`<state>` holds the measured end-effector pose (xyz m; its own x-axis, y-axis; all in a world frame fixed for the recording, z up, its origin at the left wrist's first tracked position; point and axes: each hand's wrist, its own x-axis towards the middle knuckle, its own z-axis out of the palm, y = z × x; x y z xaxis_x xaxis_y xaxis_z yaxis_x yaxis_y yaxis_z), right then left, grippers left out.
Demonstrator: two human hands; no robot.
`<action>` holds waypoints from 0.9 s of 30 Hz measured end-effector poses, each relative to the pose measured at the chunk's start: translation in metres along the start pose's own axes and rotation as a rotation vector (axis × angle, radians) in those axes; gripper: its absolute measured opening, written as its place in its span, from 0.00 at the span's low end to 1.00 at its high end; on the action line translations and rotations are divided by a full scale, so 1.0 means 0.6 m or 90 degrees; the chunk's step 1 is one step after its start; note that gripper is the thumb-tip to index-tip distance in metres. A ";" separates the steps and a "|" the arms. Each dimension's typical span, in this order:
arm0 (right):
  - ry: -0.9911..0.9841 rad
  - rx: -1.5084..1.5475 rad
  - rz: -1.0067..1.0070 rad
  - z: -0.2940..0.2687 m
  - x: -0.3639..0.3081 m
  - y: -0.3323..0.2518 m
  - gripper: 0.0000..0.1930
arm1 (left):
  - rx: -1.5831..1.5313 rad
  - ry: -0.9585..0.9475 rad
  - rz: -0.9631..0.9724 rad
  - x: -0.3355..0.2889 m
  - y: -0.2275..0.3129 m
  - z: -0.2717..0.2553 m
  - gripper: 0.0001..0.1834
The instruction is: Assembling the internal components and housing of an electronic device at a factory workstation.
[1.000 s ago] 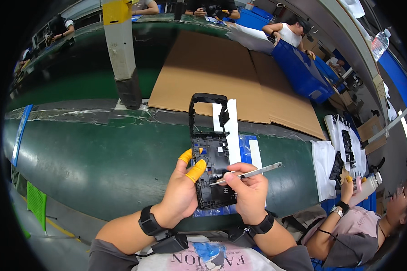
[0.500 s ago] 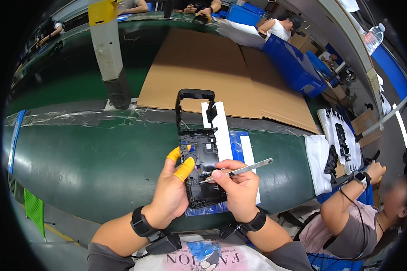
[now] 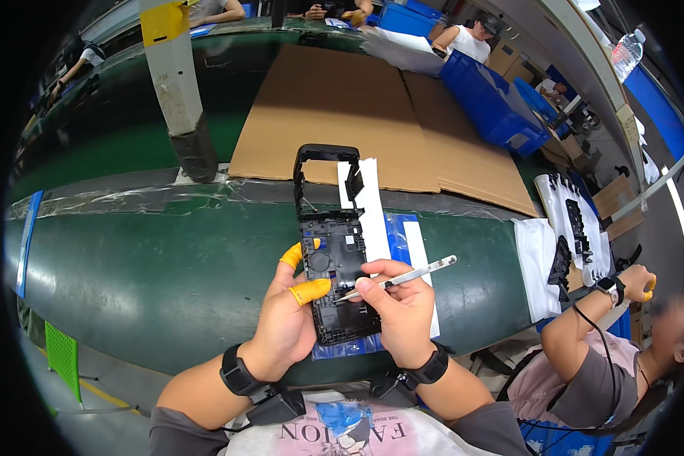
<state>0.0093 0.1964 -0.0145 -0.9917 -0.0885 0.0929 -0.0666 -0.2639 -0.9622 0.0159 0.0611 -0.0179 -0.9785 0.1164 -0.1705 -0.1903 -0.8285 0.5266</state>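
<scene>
A black plastic housing (image 3: 343, 262) with an open rectangular frame at its far end stands out in front of me. Around its left edge my left hand (image 3: 285, 319) is closed, with yellow finger cots on the thumb and a finger. The thumb presses on the housing's inner face. My right hand (image 3: 399, 304) grips silver tweezers (image 3: 422, 272) like a pen. Their tips touch or hover just over the lower part of the housing; whether a small part sits between them I cannot tell.
Under the housing lie white strips (image 3: 372, 216) and blue plastic film (image 3: 397, 242) on the green table (image 3: 144, 281). Brown cardboard (image 3: 334, 114) covers the far side, beside a post (image 3: 173, 91) and a blue bin (image 3: 490, 102). A co-worker (image 3: 585, 365) sits close on the right, near black parts (image 3: 577, 228).
My left thumb has slid down the housing's face, uncovering a round mark. The tweezers' tips have shifted slightly upward. The co-worker's hand at the right has moved a little.
</scene>
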 end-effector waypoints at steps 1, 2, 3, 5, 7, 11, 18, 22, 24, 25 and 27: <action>-0.001 0.003 0.000 0.000 0.001 -0.001 0.11 | -0.002 0.002 -0.004 0.001 0.001 0.001 0.26; -0.001 0.006 0.000 0.000 0.002 -0.003 0.12 | -0.005 0.003 -0.007 0.000 0.001 0.002 0.26; -0.003 0.008 0.001 0.000 0.001 -0.003 0.12 | -0.004 0.005 -0.006 0.000 0.000 0.001 0.26; 0.008 0.019 0.016 0.000 -0.002 -0.005 0.12 | -0.006 0.003 -0.006 -0.001 -0.002 0.000 0.26; 0.005 0.022 0.015 0.002 -0.001 -0.007 0.12 | -0.007 0.003 -0.003 -0.001 -0.001 0.000 0.26; 0.005 0.012 0.003 0.002 -0.003 -0.005 0.12 | -0.004 0.001 0.001 -0.001 -0.002 0.000 0.27; 0.009 0.011 -0.001 0.004 -0.003 -0.007 0.12 | -0.007 -0.002 0.001 -0.001 0.000 0.000 0.27; 0.012 0.020 0.010 0.004 -0.003 -0.008 0.12 | -0.007 0.004 0.003 -0.003 0.002 0.003 0.27; 0.009 0.013 0.007 0.004 -0.004 -0.006 0.12 | -0.007 0.002 0.006 -0.004 0.002 0.003 0.27; 0.013 0.008 0.006 0.003 -0.004 -0.005 0.12 | -0.002 0.004 0.001 -0.003 0.002 0.003 0.27; 0.015 0.005 0.002 0.002 0.000 -0.006 0.12 | 0.005 0.002 -0.001 0.000 0.001 0.003 0.27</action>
<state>0.0098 0.1962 -0.0110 -0.9943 -0.0661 0.0839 -0.0631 -0.2705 -0.9606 0.0154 0.0618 -0.0162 -0.9779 0.1162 -0.1738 -0.1926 -0.8240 0.5328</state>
